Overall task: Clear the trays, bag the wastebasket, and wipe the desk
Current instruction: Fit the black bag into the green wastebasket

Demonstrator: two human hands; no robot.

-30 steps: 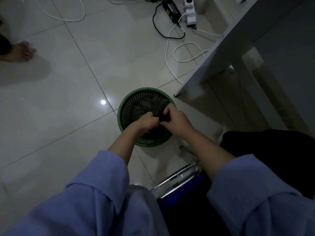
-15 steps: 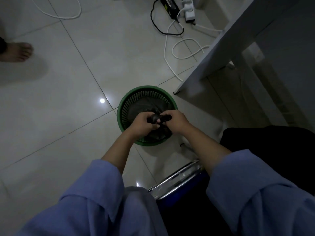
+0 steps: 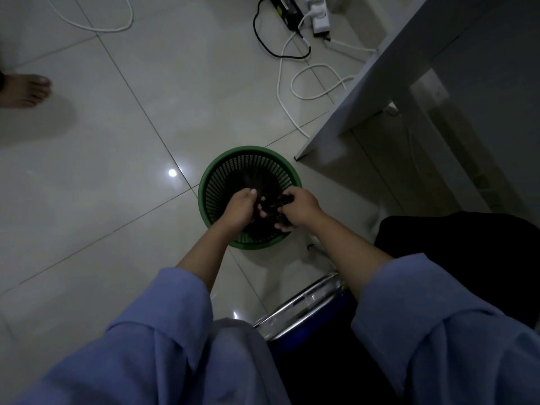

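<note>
A round green mesh wastebasket (image 3: pixel 216 171) stands on the tiled floor beside the desk corner. A black plastic bag (image 3: pixel 271 204) sits inside it, its top bunched into a twisted neck above the basket's near half. My left hand (image 3: pixel 241 209) grips the neck from the left. My right hand (image 3: pixel 298 207) grips it from the right, with a strand of the bag held between its fingers. Both hands hover over the basket's opening. The bag's lower part is dark and hard to make out.
The grey desk (image 3: pixel 377 83) juts in at the upper right, its corner just right of the basket. White cables (image 3: pixel 315 83) and a power strip (image 3: pixel 318 13) lie on the floor behind. A chrome chair edge (image 3: pixel 298 302) is below. Another person's bare foot (image 3: pixel 26 89) is at far left.
The bag's gathered top has been drawn tighter and lower over the basket. Both hands have shifted slightly toward me, and my right hand has moved a little to the right of the neck.
</note>
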